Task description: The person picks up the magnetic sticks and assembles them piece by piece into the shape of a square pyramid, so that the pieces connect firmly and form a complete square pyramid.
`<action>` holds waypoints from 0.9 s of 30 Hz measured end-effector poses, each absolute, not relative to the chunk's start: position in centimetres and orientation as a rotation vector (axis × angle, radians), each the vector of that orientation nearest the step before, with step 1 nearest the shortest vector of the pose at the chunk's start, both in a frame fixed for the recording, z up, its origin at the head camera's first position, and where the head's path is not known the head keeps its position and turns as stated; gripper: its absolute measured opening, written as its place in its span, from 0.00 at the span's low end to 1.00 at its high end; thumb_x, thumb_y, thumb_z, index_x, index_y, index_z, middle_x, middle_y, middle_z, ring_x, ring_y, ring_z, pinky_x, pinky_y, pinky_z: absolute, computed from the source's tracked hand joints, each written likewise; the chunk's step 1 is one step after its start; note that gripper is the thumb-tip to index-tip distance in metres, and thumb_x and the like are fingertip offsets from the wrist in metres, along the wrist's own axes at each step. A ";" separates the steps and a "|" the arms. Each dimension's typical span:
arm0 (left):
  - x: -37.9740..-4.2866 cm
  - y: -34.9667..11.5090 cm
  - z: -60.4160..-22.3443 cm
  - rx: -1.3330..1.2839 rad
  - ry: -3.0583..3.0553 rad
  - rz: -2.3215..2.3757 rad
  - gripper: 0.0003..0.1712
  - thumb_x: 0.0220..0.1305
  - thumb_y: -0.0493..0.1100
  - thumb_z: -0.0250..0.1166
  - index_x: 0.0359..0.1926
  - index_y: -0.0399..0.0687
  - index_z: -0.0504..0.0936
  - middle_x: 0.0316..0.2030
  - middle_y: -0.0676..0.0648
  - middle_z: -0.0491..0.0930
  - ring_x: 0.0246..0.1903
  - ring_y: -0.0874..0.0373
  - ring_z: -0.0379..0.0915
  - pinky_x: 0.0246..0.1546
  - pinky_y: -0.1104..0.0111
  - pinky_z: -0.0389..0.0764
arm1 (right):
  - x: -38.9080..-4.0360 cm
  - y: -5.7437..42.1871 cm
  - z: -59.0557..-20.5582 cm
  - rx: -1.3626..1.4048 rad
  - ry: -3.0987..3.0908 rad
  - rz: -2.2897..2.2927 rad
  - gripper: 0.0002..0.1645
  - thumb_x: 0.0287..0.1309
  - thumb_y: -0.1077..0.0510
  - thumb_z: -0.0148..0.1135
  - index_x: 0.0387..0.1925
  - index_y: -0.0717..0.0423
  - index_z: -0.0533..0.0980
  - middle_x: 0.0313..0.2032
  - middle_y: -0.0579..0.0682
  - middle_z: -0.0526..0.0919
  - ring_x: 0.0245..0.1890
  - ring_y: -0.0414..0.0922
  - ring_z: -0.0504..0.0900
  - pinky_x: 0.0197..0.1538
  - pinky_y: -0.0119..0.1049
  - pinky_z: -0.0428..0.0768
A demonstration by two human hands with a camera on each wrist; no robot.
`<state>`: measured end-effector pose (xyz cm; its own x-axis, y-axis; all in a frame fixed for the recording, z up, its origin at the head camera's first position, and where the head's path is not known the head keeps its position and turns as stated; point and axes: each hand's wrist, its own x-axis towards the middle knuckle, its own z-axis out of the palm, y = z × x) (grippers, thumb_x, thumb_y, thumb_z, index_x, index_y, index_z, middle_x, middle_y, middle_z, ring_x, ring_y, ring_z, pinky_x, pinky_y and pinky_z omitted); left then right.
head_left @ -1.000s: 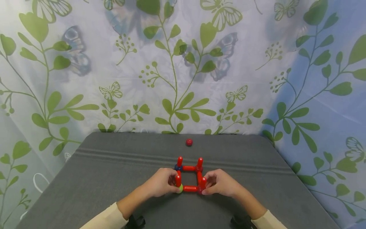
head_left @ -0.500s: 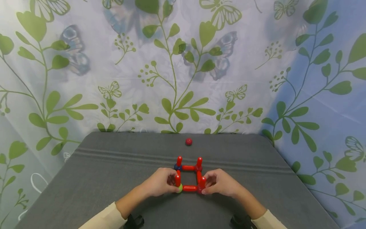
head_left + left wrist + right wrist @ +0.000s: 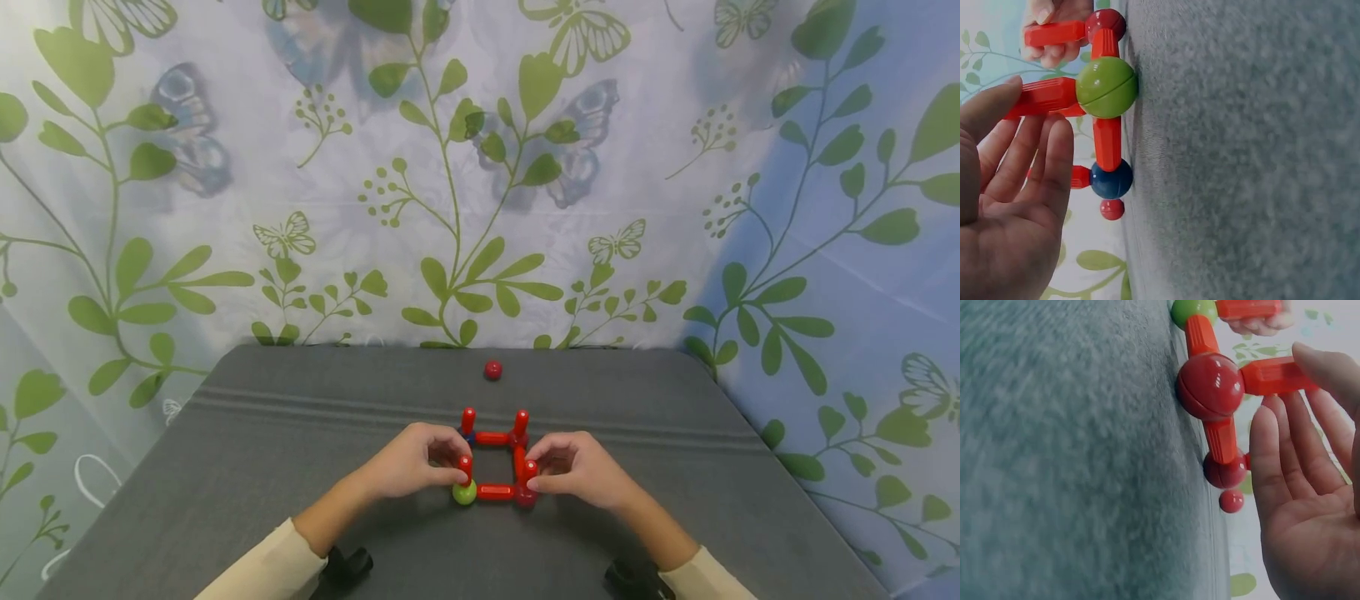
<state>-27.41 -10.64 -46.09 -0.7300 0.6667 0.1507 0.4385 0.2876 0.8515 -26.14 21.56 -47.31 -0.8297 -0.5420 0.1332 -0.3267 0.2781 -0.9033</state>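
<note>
A square frame of red toy building rods joined by balls sits on the grey table, with a rod standing up from each corner. My left hand [image 3: 416, 462] pinches the upright red rod [image 3: 1047, 95] on the green ball [image 3: 464, 492] at the near left corner. At the near right corner, the thumb and fingers of my right hand [image 3: 581, 471] pinch the upright rod [image 3: 1275, 376] on a red ball [image 3: 1210, 386]. A dark blue ball [image 3: 1112, 179] forms the far left corner, partly hidden by my left hand in the head view. Another red ball [image 3: 518, 439] forms the far right one.
One loose red ball [image 3: 492, 370] lies beyond the frame, near the back of the grey table [image 3: 300, 392]. Behind the table hangs a curtain [image 3: 322, 192] printed with leaves and butterflies. A white cord [image 3: 90, 479] shows at the left.
Both hands have moved up from the near corner balls to the upright rods above them. The green ball is now uncovered. The frame keeps its place on the table.
</note>
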 end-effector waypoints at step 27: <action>-27.8 -8.3 -46.0 0.917 2.507 1.307 0.10 0.61 0.43 0.76 0.41 0.48 0.86 0.34 0.55 0.86 0.33 0.63 0.82 0.39 0.75 0.83 | -26.6 18.9 -47.3 -0.685 2.409 -1.621 0.15 0.57 0.58 0.76 0.45 0.59 0.86 0.39 0.58 0.90 0.34 0.42 0.87 0.42 0.32 0.86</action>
<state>-27.83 -8.33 -46.00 -0.7967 0.5909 0.1272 0.4424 0.4268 0.7887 -26.58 18.94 -47.30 -0.8827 -0.4541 0.1212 -0.2832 0.3082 -0.9082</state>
